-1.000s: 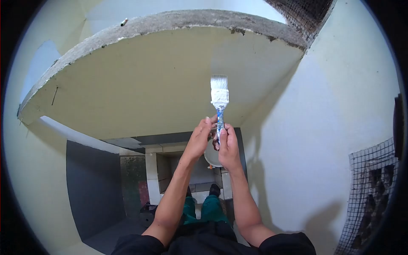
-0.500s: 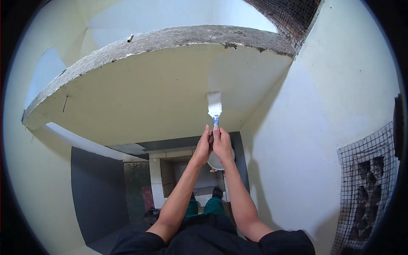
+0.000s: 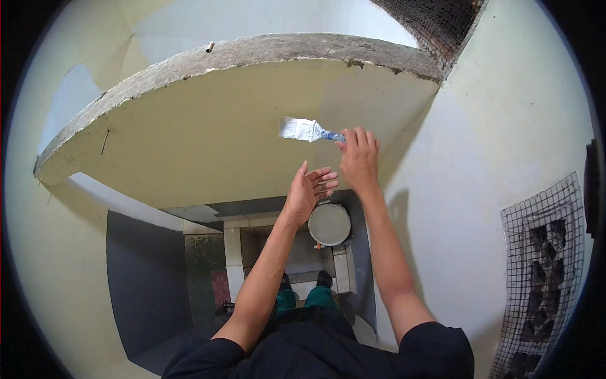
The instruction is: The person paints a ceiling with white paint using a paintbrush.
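Note:
My right hand is wrapped round the handle of a paintbrush, held sideways with its white-coated bristles pointing left. The handle is blue and white. In this view the bristles overlap the cream-yellow wall, left of a paler painted patch. Below the brush, my left hand is open, palm turned to the right, fingers apart and holding nothing. A round container with a whitish top surface sits beneath my hands, an orange bit at its near rim.
The wall ends in a rough concrete edge, with a short stub on it and a nail lower left. Wire mesh covers an opening in the right wall. A tiled basin lies around my feet.
My left hand has come off the brush and opened. My right hand has moved right and up, turning the brush from upright to sideways. The round container now shows fully.

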A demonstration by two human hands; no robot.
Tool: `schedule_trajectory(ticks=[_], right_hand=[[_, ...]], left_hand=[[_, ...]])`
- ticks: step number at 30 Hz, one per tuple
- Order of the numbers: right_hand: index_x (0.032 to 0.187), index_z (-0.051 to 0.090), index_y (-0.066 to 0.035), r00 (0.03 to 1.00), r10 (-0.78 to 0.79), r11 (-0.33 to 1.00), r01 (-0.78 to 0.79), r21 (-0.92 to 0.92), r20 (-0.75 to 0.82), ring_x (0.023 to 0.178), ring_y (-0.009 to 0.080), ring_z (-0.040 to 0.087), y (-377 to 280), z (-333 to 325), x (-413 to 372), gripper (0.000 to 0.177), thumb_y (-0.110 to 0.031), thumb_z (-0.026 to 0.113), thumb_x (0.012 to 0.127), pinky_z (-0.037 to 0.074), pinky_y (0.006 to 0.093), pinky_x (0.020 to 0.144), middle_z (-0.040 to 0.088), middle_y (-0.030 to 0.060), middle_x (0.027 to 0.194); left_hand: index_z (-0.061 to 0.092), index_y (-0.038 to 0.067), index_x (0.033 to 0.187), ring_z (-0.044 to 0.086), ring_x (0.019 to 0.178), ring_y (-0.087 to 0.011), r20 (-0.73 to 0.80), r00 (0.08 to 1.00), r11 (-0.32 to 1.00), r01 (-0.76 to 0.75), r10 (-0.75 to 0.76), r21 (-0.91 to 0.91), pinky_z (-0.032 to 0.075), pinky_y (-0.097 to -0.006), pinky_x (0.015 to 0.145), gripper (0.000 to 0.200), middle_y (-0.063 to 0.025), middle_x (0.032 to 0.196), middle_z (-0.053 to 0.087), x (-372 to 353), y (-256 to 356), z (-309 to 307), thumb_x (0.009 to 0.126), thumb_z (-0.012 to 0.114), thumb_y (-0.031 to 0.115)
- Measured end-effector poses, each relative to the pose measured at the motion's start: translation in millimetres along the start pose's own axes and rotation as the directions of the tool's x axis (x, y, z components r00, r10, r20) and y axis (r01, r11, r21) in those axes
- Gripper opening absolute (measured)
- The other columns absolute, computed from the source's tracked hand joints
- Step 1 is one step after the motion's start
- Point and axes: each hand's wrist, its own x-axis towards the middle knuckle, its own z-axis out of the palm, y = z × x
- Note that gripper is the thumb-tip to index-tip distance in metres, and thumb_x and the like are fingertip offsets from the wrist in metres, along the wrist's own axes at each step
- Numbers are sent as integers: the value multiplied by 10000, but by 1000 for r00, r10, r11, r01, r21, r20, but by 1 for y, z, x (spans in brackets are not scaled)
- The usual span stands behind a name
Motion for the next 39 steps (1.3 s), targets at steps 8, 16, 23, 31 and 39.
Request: schedule_trajectory(ticks=[8,16,23,31,39], right_hand=[[993,622,-75,996,-67,988,74,138,-60,928,278,530,21,15,33,184,-58,669,817,407,415,823,588,52,979],[957,652,-10,974,55,970,0,244,-219,922,344,548,55,35,49,208,40,670,756,439,452,826,618,119,960],[1018,629,10,957,226,964,-192,185,-182,946,386,549,92,2,23,230,24,644,789,442,481,833,610,168,972],[1028,605,10,870,322,705,-483,520,373,742,441,622,34,-6,-51,273,-252,534,1004,487,481,675,645,244,827],[895,646,14,889,41,742,-333,582,457,643,410,589,20,32,24,376,-320,514,1008,475,458,632,604,233,685]], left_hand=[[462,-22,1399,585,1184,-247,89,995,996,40,-47,86,427,-371,1018,599,-134,1336,587,0,-24,2,1021,326,421],[510,10,1358,590,1171,-236,81,993,988,76,-88,134,436,-356,997,555,-106,1300,604,8,-20,26,1015,411,436],[516,10,1350,599,1150,-235,71,994,985,66,-78,158,441,-356,988,550,-103,1289,607,14,-24,24,1022,398,436],[473,-12,1387,562,1191,-213,96,994,978,-74,56,196,420,-365,1014,597,-108,1316,580,22,-41,27,1053,337,463],[441,31,1430,544,1170,-162,-24,951,940,-300,308,160,416,-333,982,605,-87,1334,566,37,-31,13,1053,355,498]])
